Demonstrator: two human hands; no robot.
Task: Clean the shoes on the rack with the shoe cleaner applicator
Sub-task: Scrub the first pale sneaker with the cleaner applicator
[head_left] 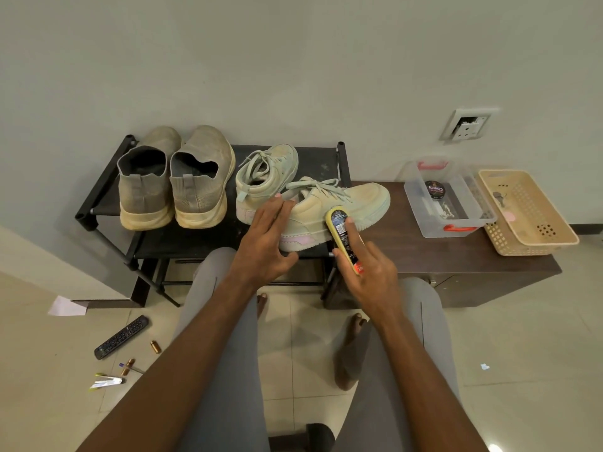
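Right hand point(368, 272) grips applicator point(342, 236) against sneaker point(329, 210); left hand point(264, 243) spread wide.

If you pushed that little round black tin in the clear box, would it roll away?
Probably not. The round black tin seems to lie flat in the clear box, so it would likely slide. On its edge it might roll, but the box walls would stop it. It looks small, so probably light.

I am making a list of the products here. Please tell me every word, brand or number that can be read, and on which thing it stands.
"Cherry": on the lid of the round black tin inside the clear plastic box.
Shoe cleaner applicator, held in the right hand: a barcode and small print, too blurred to read.
Remote control on the floor: button markings too small to read.
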